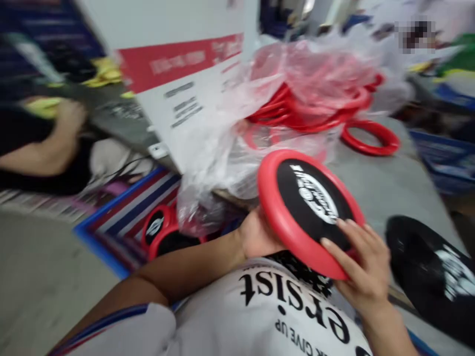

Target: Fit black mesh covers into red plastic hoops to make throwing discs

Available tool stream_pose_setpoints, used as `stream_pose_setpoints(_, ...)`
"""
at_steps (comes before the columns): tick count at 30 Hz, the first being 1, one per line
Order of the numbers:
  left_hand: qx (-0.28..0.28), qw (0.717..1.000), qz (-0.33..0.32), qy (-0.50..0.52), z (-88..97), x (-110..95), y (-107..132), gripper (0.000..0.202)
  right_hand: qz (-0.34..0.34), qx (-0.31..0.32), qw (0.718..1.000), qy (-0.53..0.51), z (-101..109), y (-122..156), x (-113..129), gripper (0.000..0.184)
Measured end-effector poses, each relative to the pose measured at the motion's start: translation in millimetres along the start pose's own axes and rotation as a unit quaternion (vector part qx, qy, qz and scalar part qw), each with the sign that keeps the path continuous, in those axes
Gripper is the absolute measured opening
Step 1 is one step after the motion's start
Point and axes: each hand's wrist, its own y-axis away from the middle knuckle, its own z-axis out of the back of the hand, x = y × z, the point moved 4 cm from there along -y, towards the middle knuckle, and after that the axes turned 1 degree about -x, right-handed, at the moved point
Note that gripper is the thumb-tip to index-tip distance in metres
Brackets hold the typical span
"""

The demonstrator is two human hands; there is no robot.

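A flying disc point(293, 198) with a padded red rim and a black centre printed in white is tilted in front of my chest. My left hand point(258, 235) holds its rim from the left and below; the fingers there are partly hidden behind the disc. On the near right side, my right hand point(365, 262) grips the rim, its fingertips lying over the black face. Black printed pieces point(432, 269) lie on the grey table to the right of that hand. Farther back, a single red ring point(371, 138) rests on the tabletop.
Many red rings point(308, 104) sit in clear plastic bags behind the disc. A white printed board point(178, 64) stands at the left. Below it, a striped blue-edged bin point(128, 217) contains finished-looking red-and-black discs point(159, 227). Another person's arm point(48, 153) is at far left.
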Motion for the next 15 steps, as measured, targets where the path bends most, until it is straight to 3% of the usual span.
stream_pose_setpoints(2,0.006,0.999,-0.05,0.017,14.5,-14.8,29.7,0.076,0.039,0.012,0.999,0.0,-10.4,-6.3,-7.4,0.06)
stream_pose_setpoints(4,-0.033,0.992,-0.119,-0.007,27.9,-25.3,62.9,0.076,0.105,0.024,0.994,-0.018,-28.1,-21.2,-3.0,0.055)
stream_pose_setpoints(6,-0.124,0.969,-0.204,-0.058,37.9,-35.6,96.9,0.062,0.162,0.043,0.985,-0.05,-48.3,-40.8,12.1,0.054)
stream_pose_setpoints(8,-0.246,0.919,-0.287,-0.115,44.9,-51.0,134.5,0.046,0.184,0.068,0.977,-0.084,-66.4,-60.3,29.8,0.058)
stream_pose_setpoints(11,-0.403,0.786,-0.425,-0.199,49.8,-86.2,204.1,0.037,0.173,0.077,0.973,-0.133,-83.5,-77.9,42.3,0.063)
stream_pose_setpoints(13,-0.488,0.648,-0.521,-0.266,51.5,-109.3,255.3,0.034,0.161,0.076,0.971,-0.158,-89.5,-76.7,36.6,0.06)
stream_pose_setpoints(15,-0.558,0.529,-0.532,-0.355,59.2,-125.1,292.9,0.035,0.142,0.088,0.97,-0.179,-94.7,-65.0,22.9,0.055)
